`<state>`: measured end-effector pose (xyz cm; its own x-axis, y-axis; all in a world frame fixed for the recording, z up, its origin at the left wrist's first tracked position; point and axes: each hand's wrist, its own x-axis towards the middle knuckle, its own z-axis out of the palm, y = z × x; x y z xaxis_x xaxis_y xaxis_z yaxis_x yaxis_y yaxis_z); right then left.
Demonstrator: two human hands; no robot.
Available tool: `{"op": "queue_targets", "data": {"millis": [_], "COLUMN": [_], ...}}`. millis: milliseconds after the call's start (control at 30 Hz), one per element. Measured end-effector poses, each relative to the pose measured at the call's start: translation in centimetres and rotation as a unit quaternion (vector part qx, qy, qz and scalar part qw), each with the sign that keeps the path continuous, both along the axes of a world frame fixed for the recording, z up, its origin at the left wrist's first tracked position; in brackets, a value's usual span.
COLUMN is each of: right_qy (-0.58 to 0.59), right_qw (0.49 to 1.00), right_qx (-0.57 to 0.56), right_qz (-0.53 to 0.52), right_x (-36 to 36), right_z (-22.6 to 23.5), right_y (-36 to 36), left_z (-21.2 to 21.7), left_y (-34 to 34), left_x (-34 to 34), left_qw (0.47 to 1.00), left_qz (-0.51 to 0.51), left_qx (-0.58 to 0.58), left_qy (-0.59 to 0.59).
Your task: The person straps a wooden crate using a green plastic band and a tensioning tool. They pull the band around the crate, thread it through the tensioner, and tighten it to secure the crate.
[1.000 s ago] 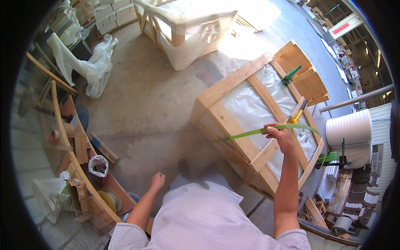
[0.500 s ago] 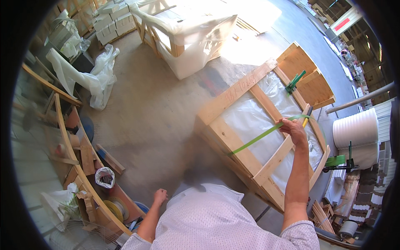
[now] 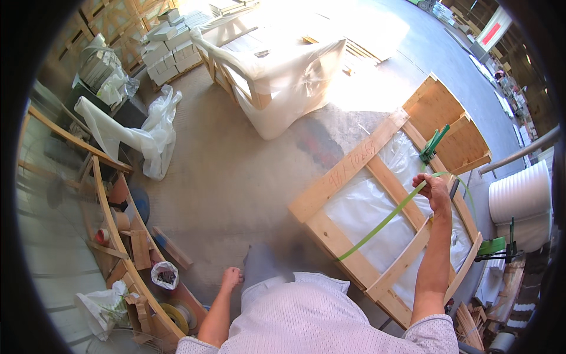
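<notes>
My right hand (image 3: 434,192) is closed on a green strap (image 3: 386,223) and lifts it over the crate. From my fingers the strap runs down to the crate's near left edge, and its other end loops away to the right. The wooden crate (image 3: 349,159) has slats over white plastic sheeting. A green metal hand tool (image 3: 435,144) lies on its far right slat. Beside my right hand, a dark-handled tool (image 3: 454,189) is partly hidden. My left hand (image 3: 233,277) hangs low by my leg, fingers curled into a fist, with nothing visible in it.
An open plywood box (image 3: 439,115) stands behind the crate. Farther back is a plastic-draped wooden crate (image 3: 289,94). Loose plastic sheet (image 3: 156,138) lies at left, near a wooden shelf rack (image 3: 112,218). A large white roll (image 3: 519,189) and a green wheeled device (image 3: 492,248) are at right.
My right hand has risen toward the crate's far right side, carrying the green strap higher off the slats. The view has shifted, so surroundings sit lower and farther right. My left hand stays low.
</notes>
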<state>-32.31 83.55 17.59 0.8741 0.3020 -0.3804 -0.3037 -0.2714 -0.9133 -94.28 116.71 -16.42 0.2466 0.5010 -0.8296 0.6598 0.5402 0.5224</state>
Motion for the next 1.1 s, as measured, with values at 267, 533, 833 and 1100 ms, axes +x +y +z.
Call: {"op": "queue_targets", "data": {"millis": [267, 533, 833, 1100], "right_qy": [0.006, -0.002, 0.038, 0.027], "right_qw": [0.993, 0.966, 0.927, 0.894], "right_qx": [-0.041, -0.092, -0.034, 0.003], "right_qz": [-0.107, -0.242, -0.372, -0.447], "right_x": [4.2, 5.8, 5.8, 8.2], "right_z": [-2.9, -6.3, -6.4, -6.6], "right_y": [4.4, 7.0, 7.0, 7.3], "left_z": [-5.2, -2.5, 2.0, 7.2], "left_y": [9.4, 29.9, 47.1, 40.6], "left_x": [0.1, 6.2, 25.5, 45.4], "left_qw": [0.974, 0.989, 0.967, 0.928], "left_qz": [-0.197, -0.120, -0.242, -0.359], "left_qx": [0.077, -0.015, 0.071, -0.003], "left_qy": [0.082, 0.086, 0.019, -0.105]}}
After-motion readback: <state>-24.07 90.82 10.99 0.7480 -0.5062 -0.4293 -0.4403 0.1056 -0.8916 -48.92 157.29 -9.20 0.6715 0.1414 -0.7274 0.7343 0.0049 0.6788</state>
